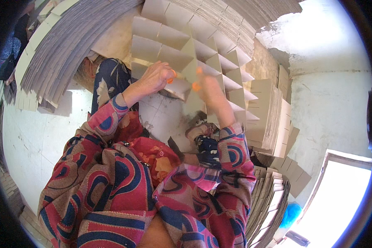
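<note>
A grid of interlocked grey-white cardboard dividers (196, 51) stands in front of me, with open square cells. My left hand (153, 78) is at its near left part, fingers curled closed against the panels, and an orange cover shows on a finger. What those fingers pinch, if anything, is hidden. Farther right, my right hand (211, 91) is raised over the near side of the grid, smeared by motion. Orange covers show on its fingers too, but whether it holds anything is unclear.
Tall stacks of flat cardboard strips (66, 49) rise at the left, with more slotted sheets (262, 111) at the right and cardboard stacks (268, 202) near my right elbow. My patterned trouser leg (109, 82) flanks the grid. A bright doorway (339, 198) stands at the lower right.
</note>
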Demonstrator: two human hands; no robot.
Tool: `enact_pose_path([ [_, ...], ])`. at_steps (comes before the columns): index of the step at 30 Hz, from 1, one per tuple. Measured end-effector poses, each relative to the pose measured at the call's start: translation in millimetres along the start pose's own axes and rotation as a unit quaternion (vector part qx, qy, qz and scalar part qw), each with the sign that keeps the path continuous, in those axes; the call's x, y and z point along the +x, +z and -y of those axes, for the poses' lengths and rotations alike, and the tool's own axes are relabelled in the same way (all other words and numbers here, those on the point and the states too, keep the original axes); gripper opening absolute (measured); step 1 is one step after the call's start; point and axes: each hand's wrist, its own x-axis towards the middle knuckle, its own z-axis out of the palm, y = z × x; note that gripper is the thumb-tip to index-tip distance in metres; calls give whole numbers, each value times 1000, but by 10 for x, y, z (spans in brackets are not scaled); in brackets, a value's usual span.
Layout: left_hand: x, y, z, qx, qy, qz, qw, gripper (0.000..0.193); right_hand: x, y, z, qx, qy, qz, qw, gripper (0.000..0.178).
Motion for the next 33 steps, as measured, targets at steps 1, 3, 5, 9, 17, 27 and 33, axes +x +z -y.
enact_pose_path([
  [1, 7, 20, 2, -8, 6, -2, 1000, 13, -18, 114, -64, -28, 2, 40, 999, 31],
  [3, -29, 12, 38, -13, 10, -3, 1000, 14, -23, 71, 141, -62, 35, 44, 997, 30],
  [5, -29, -10, 37, -2, -12, 35, 999, 18, -89, 15, 153, -52, 45, -12, 998, 28],
  [9, 60, -224, -189, -11, -12, 57, 998, 34, -437, -225, -330, -11, 92, -244, 965, 26],
  [17, -156, -617, -135, 86, -44, 37, 995, 65, -1930, -555, -1828, -350, 440, -255, 787, 45],
  [27, -219, -630, 19, 96, -99, 29, 990, 60, -2312, -207, -2469, -370, 414, -236, 797, 23],
  [33, -232, -600, 72, 93, -75, 11, 993, 53, -2263, -291, -2267, -329, 457, -261, 785, 15],
])
